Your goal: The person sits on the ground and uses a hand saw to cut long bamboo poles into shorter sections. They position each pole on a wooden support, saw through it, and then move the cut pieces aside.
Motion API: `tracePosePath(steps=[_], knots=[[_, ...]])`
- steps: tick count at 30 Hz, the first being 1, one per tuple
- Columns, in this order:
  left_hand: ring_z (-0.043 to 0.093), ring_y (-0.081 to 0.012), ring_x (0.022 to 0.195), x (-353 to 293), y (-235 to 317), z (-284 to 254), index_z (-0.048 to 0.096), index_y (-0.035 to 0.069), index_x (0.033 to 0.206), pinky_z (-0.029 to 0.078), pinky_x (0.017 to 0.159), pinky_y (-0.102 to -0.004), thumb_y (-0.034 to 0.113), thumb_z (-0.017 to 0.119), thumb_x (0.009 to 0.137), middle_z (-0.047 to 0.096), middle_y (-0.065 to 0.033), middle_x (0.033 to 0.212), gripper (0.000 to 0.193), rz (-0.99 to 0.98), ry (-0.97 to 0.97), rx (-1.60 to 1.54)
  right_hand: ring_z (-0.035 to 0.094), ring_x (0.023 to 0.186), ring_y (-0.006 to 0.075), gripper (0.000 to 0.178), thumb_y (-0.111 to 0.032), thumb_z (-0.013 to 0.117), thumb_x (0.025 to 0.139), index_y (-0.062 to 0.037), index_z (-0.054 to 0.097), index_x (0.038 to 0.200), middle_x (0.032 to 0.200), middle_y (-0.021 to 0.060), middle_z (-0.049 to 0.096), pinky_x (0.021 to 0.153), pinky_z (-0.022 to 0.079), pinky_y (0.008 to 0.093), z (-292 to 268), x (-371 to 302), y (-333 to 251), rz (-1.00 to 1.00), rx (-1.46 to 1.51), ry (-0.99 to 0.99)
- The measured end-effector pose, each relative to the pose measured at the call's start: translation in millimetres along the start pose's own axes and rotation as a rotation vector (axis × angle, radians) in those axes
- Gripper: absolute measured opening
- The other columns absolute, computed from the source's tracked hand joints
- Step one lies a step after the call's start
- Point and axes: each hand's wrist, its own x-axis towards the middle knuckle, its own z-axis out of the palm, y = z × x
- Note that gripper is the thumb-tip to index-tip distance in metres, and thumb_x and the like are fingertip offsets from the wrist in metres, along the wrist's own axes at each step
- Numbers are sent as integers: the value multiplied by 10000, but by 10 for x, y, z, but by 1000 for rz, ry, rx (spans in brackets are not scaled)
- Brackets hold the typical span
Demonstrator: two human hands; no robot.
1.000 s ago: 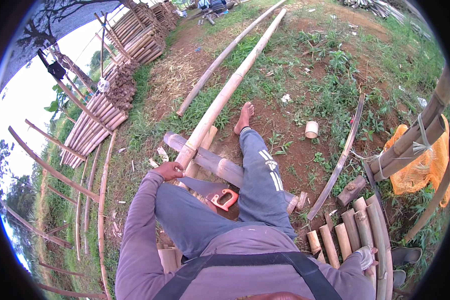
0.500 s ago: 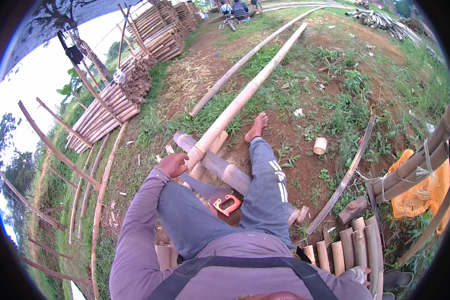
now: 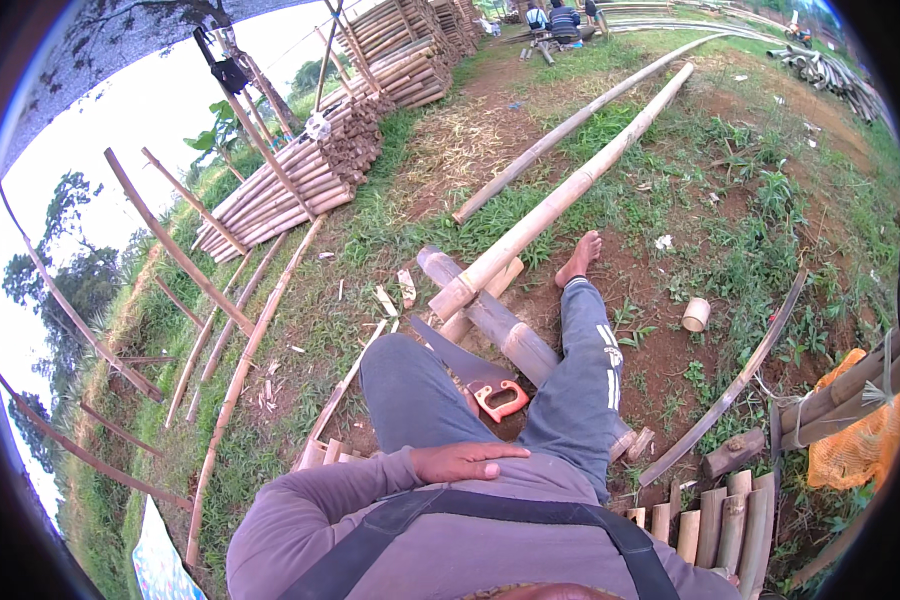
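Note:
My left hand (image 3: 465, 462) lies across my lower belly, fingers stretched out and holding nothing. Of my right arm only the sleeve (image 3: 705, 578) shows clearly at the lower right. The right hand is almost wholly hidden at the bottom edge. Between my legs is a handsaw (image 3: 502, 398) with an orange handle, its blade pointing up and left. Beyond the blade, a long pale bamboo pole (image 3: 570, 195) rests with its near end across a thicker, darker bamboo log (image 3: 515, 335). A shorter pale bamboo piece (image 3: 500, 283) lies under that end.
Short bamboo pieces (image 3: 710, 528) stand in a row at my lower right. A split bamboo strip (image 3: 735, 385), a cut bamboo ring (image 3: 696, 314) and orange netting (image 3: 850, 450) lie to the right. Another long pole (image 3: 580, 120) runs alongside. Bamboo stacks (image 3: 290, 185) rise behind; people (image 3: 564, 20) sit far off.
My left hand has left the near end of the pale pole and come back to my belly. The view has swung left, and the right hand has slipped almost out of sight.

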Motion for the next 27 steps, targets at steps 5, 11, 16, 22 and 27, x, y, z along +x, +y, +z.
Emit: tracePosePath(steps=[5,11,16,22,27], knots=[[286,-302,1649,-298,28,-180,311,24,1728,176,1354,-480,524,410,1180,382,-181,1751,748,-268,186,121,330,1625,450,739,-458,502,1108,-19,361,1685,1771,264,267,1269,369,459,112,-22,-122,-17,8,-70],[265,-313,1668,-75,66,236,346,58,1726,161,1359,-453,481,432,1183,364,-180,1767,693,163,65,227,329,1628,442,723,-433,492,1117,4,364,1678,1767,262,289,1272,377,428,-170,17,209,63,-18,-16],[295,-334,1651,14,-74,69,377,20,1699,195,1349,-444,504,430,1181,369,-189,1759,711,92,-12,26,328,1630,434,709,-412,484,1125,24,368,1673,1763,261,307,1275,383,401,-751,61,795,209,-31,152],[536,-297,1485,53,-2,-123,571,28,1576,388,1250,-410,455,567,1151,599,-179,1578,602,-77,26,55,326,1633,426,693,-386,473,1135,47,371,1667,1759,260,330,1279,391,370,-1983,-268,1712,515,30,500],[743,-222,1141,62,-19,-721,773,35,1275,568,1006,-379,366,808,1004,798,-121,1179,429,-164,265,396,325,1636,418,680,-365,465,1143,66,375,1661,1756,258,348,1282,398,344,-2541,-587,2111,837,34,860]])
